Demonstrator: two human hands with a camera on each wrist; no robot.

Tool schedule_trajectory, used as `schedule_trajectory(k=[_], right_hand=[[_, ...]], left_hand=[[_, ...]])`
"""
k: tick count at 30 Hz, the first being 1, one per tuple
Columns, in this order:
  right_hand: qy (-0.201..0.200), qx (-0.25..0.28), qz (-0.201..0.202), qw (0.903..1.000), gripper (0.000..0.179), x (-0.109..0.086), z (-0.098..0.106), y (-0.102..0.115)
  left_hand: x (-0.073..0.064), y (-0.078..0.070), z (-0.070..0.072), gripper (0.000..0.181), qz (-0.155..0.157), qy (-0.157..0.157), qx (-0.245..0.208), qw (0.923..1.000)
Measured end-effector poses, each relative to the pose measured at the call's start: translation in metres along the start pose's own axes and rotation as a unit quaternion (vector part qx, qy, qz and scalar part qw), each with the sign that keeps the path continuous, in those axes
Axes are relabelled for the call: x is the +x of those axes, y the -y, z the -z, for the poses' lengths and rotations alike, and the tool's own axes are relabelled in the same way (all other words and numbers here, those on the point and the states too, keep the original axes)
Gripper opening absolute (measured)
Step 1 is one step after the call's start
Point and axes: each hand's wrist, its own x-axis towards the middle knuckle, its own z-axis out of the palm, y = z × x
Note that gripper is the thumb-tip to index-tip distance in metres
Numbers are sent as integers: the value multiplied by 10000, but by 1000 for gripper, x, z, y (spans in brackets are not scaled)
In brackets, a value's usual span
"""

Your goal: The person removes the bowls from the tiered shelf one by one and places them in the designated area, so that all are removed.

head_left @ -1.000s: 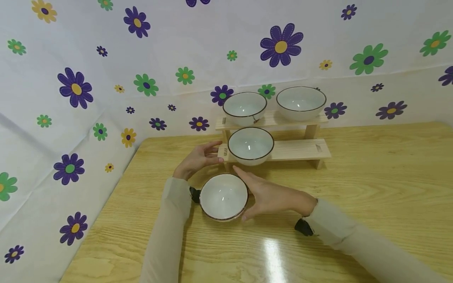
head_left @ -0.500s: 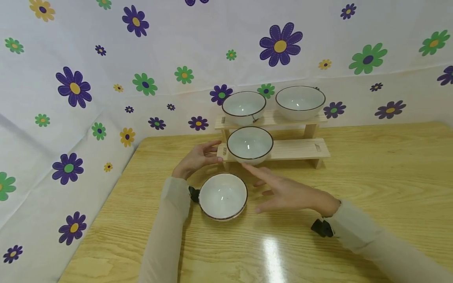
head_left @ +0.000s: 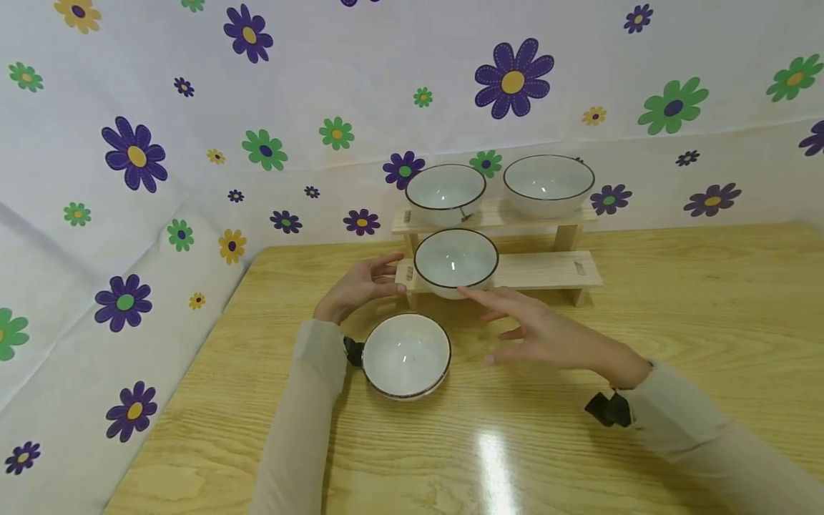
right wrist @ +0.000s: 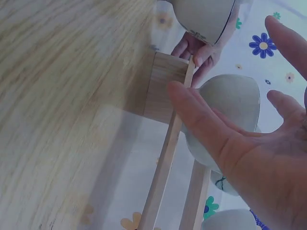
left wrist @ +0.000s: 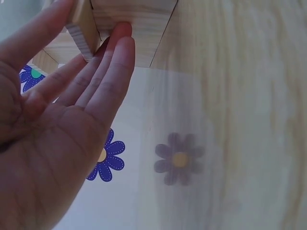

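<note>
While my left hand [head_left: 358, 287] holds the left end of a wooden rack [head_left: 539, 270] at the centre of the head view, my right hand [head_left: 555, 333] hangs right of centre, its fingers spread and thumb apart. The left thumb lies on the end of the lower shelf, with the fingers extended behind it, as the upper left of the left wrist view shows. The right index fingertip overlaps the lower edge of the lower-shelf bowl [head_left: 455, 263]; whether it touches, I cannot tell. That bowl, white with a dark rim, stands upright toward the shelf's left end. Above it in the frame, an upper-left bowl [head_left: 445, 192] and an upper-right bowl [head_left: 548, 182] sit side by side, slightly apart, on the upper shelf. A front bowl [head_left: 407, 355] rests upright on the wood-grained table [head_left: 695, 322], just below centre, between my forearms. A white cloth [head_left: 380, 64] printed with purple, green and yellow flowers fills the upper frame and its left side.
</note>
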Motion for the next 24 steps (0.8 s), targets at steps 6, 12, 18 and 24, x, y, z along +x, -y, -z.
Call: schedule_trajectory(k=[6, 12, 18, 24], right_hand=[[-219, -311, 69, 9993, 83, 0, 5, -1], [-412, -480, -24, 9980, 89, 1, 7, -3], [-675, -630, -207, 9955, 93, 2, 10, -2], [-1012, -631, -262, 9925, 96, 6, 12, -4]], left_hand=[[-1, -1, 1, 75, -11, 16, 16, 10000], [-2, -2, 1, 75, 53, 7, -31, 10000], [-1, -2, 0, 75, 5, 23, -17, 10000], [-1, -2, 0, 76, -39, 49, 13, 10000]])
